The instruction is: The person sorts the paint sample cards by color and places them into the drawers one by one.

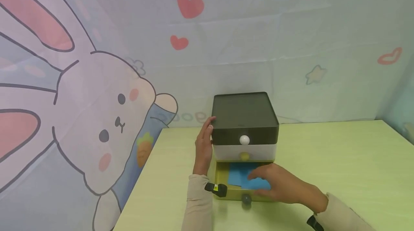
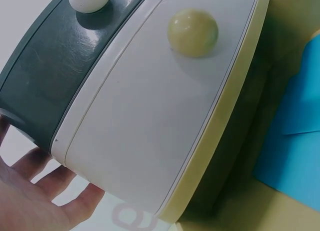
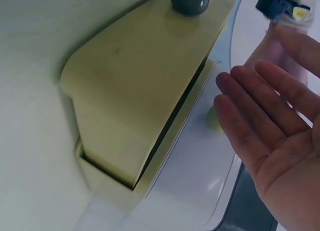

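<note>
A small stacked drawer box [image 1: 244, 112] stands on the table, with a dark green top tier and a white middle tier. Its yellow bottom drawer [image 1: 222, 192] is pulled out towards me and bears a grey knob [image 1: 246, 199]. Blue sheets [image 1: 235, 178], which look like paper, lie inside that drawer. My left hand [image 1: 203, 152] rests along the box's left side, its fingers [image 2: 57, 181] extended against the upper tiers. Over the drawer's right part hovers my right hand [image 1: 284, 186], fingers slightly bent and holding nothing; in the right wrist view its palm [image 3: 295, 176] is bare.
The upper drawers are closed, with a white knob [image 1: 244, 139] on the dark one and a yellow knob [image 1: 244, 156] on the white one. Pale yellow-green table surface [image 1: 330, 159] extends to both sides. A printed cloth [image 1: 233, 44] with a rabbit and hearts hangs behind.
</note>
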`<state>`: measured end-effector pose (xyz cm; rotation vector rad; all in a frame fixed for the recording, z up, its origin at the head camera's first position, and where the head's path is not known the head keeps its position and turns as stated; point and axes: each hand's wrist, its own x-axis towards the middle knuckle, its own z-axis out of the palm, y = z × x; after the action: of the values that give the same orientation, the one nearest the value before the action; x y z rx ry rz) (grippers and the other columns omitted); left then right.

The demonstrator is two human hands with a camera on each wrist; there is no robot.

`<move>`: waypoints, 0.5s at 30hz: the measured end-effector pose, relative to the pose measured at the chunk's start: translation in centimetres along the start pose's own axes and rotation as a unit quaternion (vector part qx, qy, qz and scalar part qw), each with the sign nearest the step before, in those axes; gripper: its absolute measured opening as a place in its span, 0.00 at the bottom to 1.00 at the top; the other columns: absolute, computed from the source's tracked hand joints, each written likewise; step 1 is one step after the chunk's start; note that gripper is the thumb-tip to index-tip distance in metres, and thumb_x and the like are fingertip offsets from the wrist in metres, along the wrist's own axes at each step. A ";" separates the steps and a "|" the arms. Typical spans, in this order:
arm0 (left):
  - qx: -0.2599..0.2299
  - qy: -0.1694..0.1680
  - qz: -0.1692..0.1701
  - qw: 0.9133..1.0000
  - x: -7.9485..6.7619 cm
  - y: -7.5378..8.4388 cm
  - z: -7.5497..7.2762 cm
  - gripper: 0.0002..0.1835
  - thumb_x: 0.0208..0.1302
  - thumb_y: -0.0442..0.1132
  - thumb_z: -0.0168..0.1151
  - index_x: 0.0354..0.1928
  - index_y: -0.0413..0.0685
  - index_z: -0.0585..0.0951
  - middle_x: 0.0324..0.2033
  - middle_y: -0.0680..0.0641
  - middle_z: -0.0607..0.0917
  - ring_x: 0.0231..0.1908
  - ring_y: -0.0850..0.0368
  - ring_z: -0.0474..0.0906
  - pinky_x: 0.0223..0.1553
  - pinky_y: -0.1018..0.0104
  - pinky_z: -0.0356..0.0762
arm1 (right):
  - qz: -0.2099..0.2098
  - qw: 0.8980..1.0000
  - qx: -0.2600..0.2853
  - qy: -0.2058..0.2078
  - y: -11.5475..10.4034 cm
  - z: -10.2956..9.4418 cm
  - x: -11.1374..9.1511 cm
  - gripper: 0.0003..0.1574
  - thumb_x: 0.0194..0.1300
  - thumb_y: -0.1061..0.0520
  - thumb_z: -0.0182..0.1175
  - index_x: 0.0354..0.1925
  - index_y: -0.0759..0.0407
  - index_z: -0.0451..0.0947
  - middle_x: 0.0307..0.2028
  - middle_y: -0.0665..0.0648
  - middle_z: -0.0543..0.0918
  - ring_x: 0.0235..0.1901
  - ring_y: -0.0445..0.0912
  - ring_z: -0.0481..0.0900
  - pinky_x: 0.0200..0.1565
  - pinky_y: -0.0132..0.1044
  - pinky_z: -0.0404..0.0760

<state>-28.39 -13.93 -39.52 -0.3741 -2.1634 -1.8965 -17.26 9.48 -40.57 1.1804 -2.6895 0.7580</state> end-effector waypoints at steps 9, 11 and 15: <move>0.007 0.007 -0.003 1.000 0.1 -0.1 0.0 0.22 0.79 0.58 0.40 0.68 0.74 0.73 0.74 0.56 0.68 0.74 0.45 0.64 0.68 0.33 0.64 | -0.090 0.994 -0.044 0.036 -2.1 2.0 0.7 0.11 0.56 0.56 0.73 0.40 0.51 0.84 0.28 0.43 0.83 0.27 0.28 0.71 0.32 0.19 0.70; 0.006 0.007 -0.003 1.000 0.1 -0.2 0.0 0.22 0.78 0.58 0.40 0.68 0.74 0.73 0.74 0.56 0.68 0.74 0.45 0.64 0.69 0.33 0.64 | -0.091 0.994 -0.059 0.033 -2.1 2.7 0.6 0.11 0.55 0.56 0.74 0.36 0.49 0.82 0.23 0.41 0.79 0.24 0.27 0.66 0.29 0.18 0.66; 0.006 0.004 -0.001 1.000 0.1 -0.2 0.1 0.22 0.78 0.58 0.39 0.68 0.75 0.72 0.74 0.57 0.68 0.74 0.45 0.64 0.68 0.32 0.63 | -0.059 0.991 -0.121 0.012 -1.9 4.1 0.4 0.11 0.54 0.54 0.73 0.34 0.47 0.80 0.19 0.40 0.79 0.21 0.26 0.67 0.24 0.22 0.64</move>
<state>-28.58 -13.89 -39.67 -0.3611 -2.1700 -1.8817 -15.72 6.16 -43.21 1.2449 -2.5740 0.4139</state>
